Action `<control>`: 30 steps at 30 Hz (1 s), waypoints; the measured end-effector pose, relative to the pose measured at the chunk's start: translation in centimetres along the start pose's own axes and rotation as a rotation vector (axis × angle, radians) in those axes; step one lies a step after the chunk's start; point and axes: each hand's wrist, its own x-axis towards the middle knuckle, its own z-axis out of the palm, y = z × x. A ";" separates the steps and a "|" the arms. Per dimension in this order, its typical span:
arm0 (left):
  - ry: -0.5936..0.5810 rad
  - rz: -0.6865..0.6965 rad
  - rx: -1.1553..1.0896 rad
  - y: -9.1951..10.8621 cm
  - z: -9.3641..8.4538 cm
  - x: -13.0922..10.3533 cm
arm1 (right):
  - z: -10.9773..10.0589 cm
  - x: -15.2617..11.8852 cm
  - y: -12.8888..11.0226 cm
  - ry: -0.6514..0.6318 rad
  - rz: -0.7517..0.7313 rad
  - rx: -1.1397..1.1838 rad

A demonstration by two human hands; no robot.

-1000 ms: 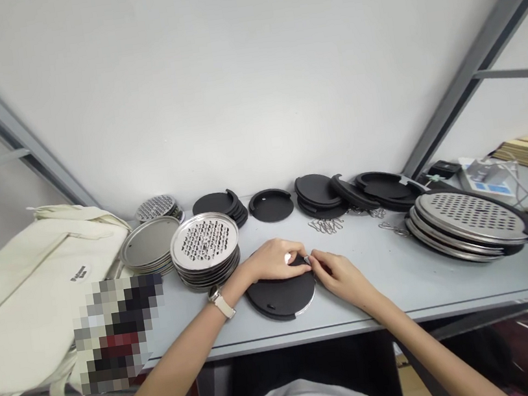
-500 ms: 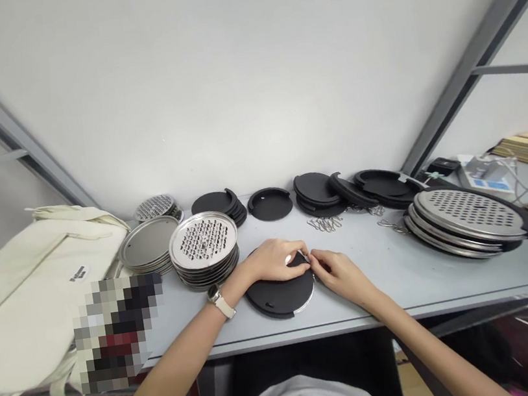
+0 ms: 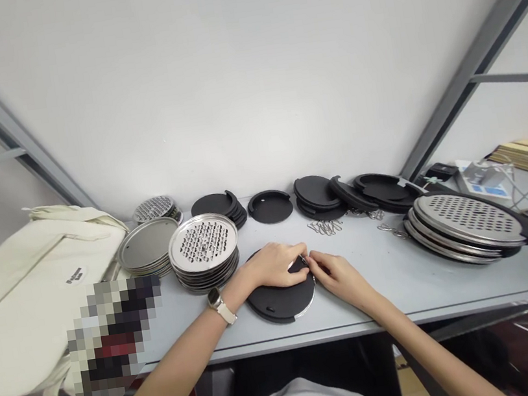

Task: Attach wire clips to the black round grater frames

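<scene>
A black round plate (image 3: 281,302) with a thin silvery rim along its right side lies on the table before me. My left hand (image 3: 281,266) rests across its upper part, with thumb and fingers closed about its far right edge. At that edge, my right hand (image 3: 329,272) pinches a small metal wire clip (image 3: 304,260), mostly hidden by my fingertips. Both hands' fingertips nearly meet there. Similar loose wire clips (image 3: 326,227) lie in a heap beyond my right hand. Left of my left hand stands a stack of round metal graters (image 3: 204,242).
Plain metal discs (image 3: 150,243) are piled at the left beside a cream bag (image 3: 26,290). Black round holders (image 3: 270,206) line the wall. Large perforated metal plates (image 3: 470,215) are stacked on the right. Grey frame posts (image 3: 462,72) slant up at both sides.
Both hands stay at the plate's edge. The fingertips have shifted slightly, and a little more of the metal clip shows between them. The camera view has moved slightly.
</scene>
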 end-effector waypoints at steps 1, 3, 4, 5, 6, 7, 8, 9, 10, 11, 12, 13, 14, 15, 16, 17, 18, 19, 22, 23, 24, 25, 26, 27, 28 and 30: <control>0.001 0.005 -0.011 -0.1 0.0 0.0 | 0.0 0.0 0.0 -0.001 -0.003 -0.001; 0.002 0.016 -0.036 -0.1 0.1 0.0 | 0.0 -0.1 0.1 -0.004 -0.002 0.001; 0.003 0.020 -0.048 -0.2 0.1 0.0 | 0.0 -0.2 0.1 -0.006 -0.001 0.004; 0.005 0.023 -0.057 -0.2 0.1 0.0 | 0.0 -0.2 0.2 -0.007 0.000 0.006; 0.007 0.024 -0.065 -0.2 0.1 -0.1 | 0.0 -0.3 0.2 -0.008 -0.002 0.008; 0.008 0.024 -0.072 -0.2 0.1 -0.1 | 0.0 -0.3 0.2 -0.010 -0.005 0.007; 0.009 0.022 -0.078 -0.2 0.1 0.0 | 0.0 -0.3 0.2 -0.011 -0.009 0.006; 0.008 0.020 -0.085 -0.3 0.1 0.0 | 0.0 -0.4 0.2 -0.013 -0.013 0.004; 0.008 0.019 -0.093 -0.3 0.1 0.0 | 0.0 -0.4 0.2 -0.014 -0.015 0.003; 0.009 0.017 -0.104 -0.3 0.1 0.0 | 0.0 -0.4 0.2 -0.012 -0.015 0.003; 0.010 0.016 -0.115 -0.3 0.1 0.0 | 0.0 -0.4 0.2 -0.011 -0.012 0.002; 0.012 0.015 -0.126 -0.3 0.1 0.0 | 0.0 -0.4 0.2 -0.009 -0.008 0.003; 0.013 0.013 -0.137 -0.4 0.1 0.0 | 0.0 -0.4 0.2 -0.009 -0.005 0.004; 0.015 0.009 -0.147 -0.4 0.1 0.0 | 0.0 -0.4 0.2 -0.008 -0.003 0.007; 0.016 0.003 -0.158 -0.4 0.1 0.0 | 0.0 -0.4 0.2 -0.008 -0.002 0.009; 0.016 -0.005 -0.171 -0.4 0.1 0.0 | 0.1 -0.4 0.2 -0.007 -0.002 0.011; 0.015 -0.013 -0.184 -0.4 0.2 0.0 | 0.1 -0.5 0.2 -0.006 -0.002 0.012; 0.014 -0.021 -0.198 -0.4 0.2 0.0 | 0.1 -0.5 0.1 -0.004 -0.001 0.011; 0.015 -0.031 -0.237 -0.5 0.2 0.1 | 0.0 -0.5 0.1 -0.002 -0.001 -0.001; 0.017 -0.033 -0.246 -0.5 0.2 0.1 | 0.0 -0.6 0.1 -0.001 -0.005 -0.006; 0.017 -0.038 -0.253 -0.5 0.2 0.1 | 0.0 -0.6 0.1 0.001 -0.009 -0.010; 0.018 -0.043 -0.258 -0.5 0.2 0.1 | 0.1 -0.6 0.2 0.004 -0.014 -0.015; 0.018 -0.048 -0.260 -0.5 0.2 0.1 | 0.1 -0.6 0.2 0.007 -0.018 -0.020; 0.018 -0.051 -0.262 -0.5 0.2 0.1 | 0.1 -0.6 0.3 0.009 -0.020 -0.026; 0.017 -0.052 -0.263 -0.5 0.2 0.1 | 0.1 -0.5 0.3 0.010 -0.021 -0.034; 0.016 -0.051 -0.263 -0.5 0.2 0.1 | 0.2 -0.5 0.4 0.005 -0.021 -0.048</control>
